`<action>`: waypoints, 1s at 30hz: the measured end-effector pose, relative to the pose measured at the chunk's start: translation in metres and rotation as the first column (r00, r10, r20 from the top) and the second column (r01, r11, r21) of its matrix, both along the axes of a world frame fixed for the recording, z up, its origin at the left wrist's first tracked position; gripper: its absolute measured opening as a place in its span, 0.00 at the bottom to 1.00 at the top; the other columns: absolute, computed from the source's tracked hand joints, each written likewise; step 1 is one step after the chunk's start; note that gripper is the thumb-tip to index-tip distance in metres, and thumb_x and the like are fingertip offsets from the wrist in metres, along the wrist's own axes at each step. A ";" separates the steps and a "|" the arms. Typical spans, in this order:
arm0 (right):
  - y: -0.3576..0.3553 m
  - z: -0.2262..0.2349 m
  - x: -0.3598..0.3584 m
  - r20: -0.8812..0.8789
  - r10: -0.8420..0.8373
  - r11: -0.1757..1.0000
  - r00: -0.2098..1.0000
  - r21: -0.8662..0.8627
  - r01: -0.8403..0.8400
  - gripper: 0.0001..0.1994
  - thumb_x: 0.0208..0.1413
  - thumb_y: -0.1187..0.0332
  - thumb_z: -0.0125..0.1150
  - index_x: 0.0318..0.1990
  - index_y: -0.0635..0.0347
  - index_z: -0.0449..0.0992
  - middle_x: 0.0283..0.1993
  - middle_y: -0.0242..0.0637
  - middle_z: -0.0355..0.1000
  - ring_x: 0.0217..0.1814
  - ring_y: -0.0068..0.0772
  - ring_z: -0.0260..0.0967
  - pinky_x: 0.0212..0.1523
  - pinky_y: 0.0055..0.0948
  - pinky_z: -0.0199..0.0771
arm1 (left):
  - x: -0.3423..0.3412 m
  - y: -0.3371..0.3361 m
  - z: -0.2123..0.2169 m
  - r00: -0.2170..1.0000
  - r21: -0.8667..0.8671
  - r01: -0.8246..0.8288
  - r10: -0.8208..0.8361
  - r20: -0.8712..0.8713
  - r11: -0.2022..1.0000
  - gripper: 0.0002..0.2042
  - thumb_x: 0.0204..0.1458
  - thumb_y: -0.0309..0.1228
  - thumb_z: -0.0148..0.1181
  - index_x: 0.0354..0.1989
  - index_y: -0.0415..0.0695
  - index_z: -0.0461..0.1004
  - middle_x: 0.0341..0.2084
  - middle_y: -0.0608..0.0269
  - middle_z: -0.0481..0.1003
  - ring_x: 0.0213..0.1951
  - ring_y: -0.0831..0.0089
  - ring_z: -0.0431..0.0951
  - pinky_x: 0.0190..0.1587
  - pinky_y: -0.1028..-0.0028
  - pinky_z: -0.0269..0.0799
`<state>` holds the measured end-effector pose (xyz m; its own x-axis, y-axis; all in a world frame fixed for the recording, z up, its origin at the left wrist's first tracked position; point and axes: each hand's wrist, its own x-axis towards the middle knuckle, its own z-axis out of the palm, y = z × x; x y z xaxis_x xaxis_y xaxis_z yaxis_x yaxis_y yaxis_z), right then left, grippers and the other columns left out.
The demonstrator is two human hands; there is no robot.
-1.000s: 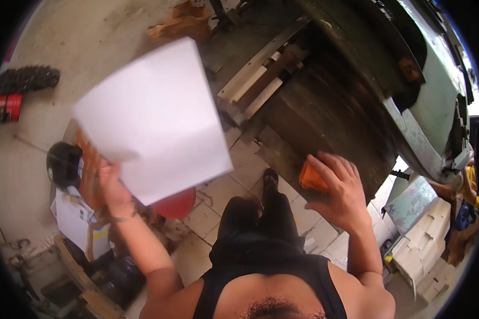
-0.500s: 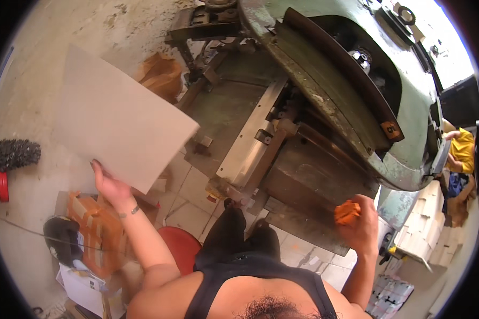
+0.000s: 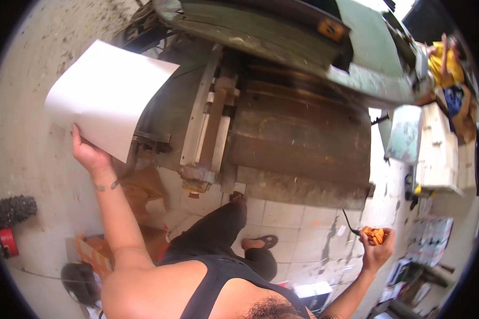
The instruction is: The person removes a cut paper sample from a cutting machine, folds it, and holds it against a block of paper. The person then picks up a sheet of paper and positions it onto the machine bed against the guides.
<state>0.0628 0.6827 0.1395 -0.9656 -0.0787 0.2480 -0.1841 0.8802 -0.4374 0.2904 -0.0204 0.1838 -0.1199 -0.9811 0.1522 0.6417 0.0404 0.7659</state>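
Note:
My left hand [image 3: 90,154] grips a white sheet of paper or thin card [image 3: 112,90] by its lower edge, thumb up, the other fingers partly hidden. The sheet is raised at the left and bends slightly. At the right, my right hand [image 3: 377,252] is closed round a crumpled orange bundle [image 3: 375,234], which looks like a rag. A thin dark curved strip [image 3: 351,223] shows beside the bundle; whether it is joined to it I cannot tell. Between my hands lies the flat brown metal bed [image 3: 303,143] of a large green machine [image 3: 239,32].
A metal rail [image 3: 199,111] runs along the bed's left side. Low at the left are brown paper or cardboard [image 3: 143,186], a black fan-like object [image 3: 80,282] and a red can [image 3: 5,242] with a dark brush. A person in yellow [image 3: 444,64] is at the far right.
My view has swung right and my body has turned and stepped. The sheet is tilted more and bent. My right hand, still round the orange bundle, has moved lower and away from the machine bed.

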 end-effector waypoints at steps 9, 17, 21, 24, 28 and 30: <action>-0.026 -0.157 0.247 0.103 -0.240 0.883 0.965 -0.391 0.261 0.33 0.38 0.69 0.87 0.53 0.61 0.74 0.49 0.40 0.74 0.51 0.39 0.74 0.56 0.37 0.76 | 0.063 -0.012 -0.032 0.972 -0.050 0.070 -0.080 -0.223 0.996 0.20 0.75 0.36 0.43 0.64 0.33 0.71 0.61 0.49 0.77 0.62 0.55 0.77 0.67 0.54 0.72; -0.100 -0.214 0.372 0.259 -0.218 0.832 0.941 -0.455 0.318 0.30 0.39 0.63 0.90 0.45 0.60 0.74 0.42 0.36 0.74 0.43 0.34 0.74 0.48 0.35 0.78 | 0.134 -0.022 -0.035 0.908 0.037 0.142 -0.115 -0.404 0.989 0.20 0.75 0.36 0.42 0.64 0.34 0.72 0.60 0.50 0.77 0.62 0.55 0.77 0.66 0.54 0.74; -0.099 -0.247 0.380 0.305 -0.189 0.837 0.933 -0.447 0.316 0.29 0.40 0.62 0.90 0.44 0.61 0.75 0.41 0.35 0.75 0.42 0.32 0.74 0.46 0.34 0.78 | 0.143 -0.023 -0.044 0.916 0.080 0.116 -0.076 -0.394 0.990 0.21 0.75 0.36 0.41 0.65 0.33 0.70 0.61 0.50 0.75 0.63 0.55 0.76 0.66 0.55 0.73; -0.081 -0.266 0.373 0.272 -0.204 0.795 0.940 -0.515 0.322 0.29 0.41 0.61 0.90 0.43 0.61 0.75 0.40 0.35 0.75 0.41 0.32 0.74 0.45 0.34 0.78 | 0.147 -0.026 -0.055 0.909 0.076 0.108 -0.067 -0.412 0.991 0.21 0.75 0.37 0.42 0.64 0.33 0.71 0.60 0.50 0.76 0.62 0.55 0.77 0.66 0.56 0.74; -0.069 -0.262 0.362 0.292 -0.204 0.825 0.934 -0.462 0.325 0.28 0.42 0.59 0.89 0.43 0.60 0.75 0.40 0.35 0.75 0.41 0.32 0.74 0.45 0.34 0.78 | 0.152 -0.025 -0.065 0.913 0.104 0.127 -0.076 -0.400 0.986 0.22 0.74 0.39 0.44 0.64 0.32 0.71 0.59 0.49 0.77 0.61 0.55 0.78 0.65 0.57 0.74; -0.068 -0.260 0.363 0.305 -0.204 0.824 0.930 -0.460 0.331 0.28 0.42 0.59 0.89 0.43 0.60 0.75 0.40 0.35 0.75 0.41 0.32 0.74 0.45 0.34 0.78 | 0.148 -0.018 -0.065 0.917 0.114 0.139 -0.084 -0.390 0.984 0.23 0.74 0.39 0.45 0.65 0.32 0.71 0.59 0.49 0.76 0.61 0.55 0.78 0.65 0.57 0.74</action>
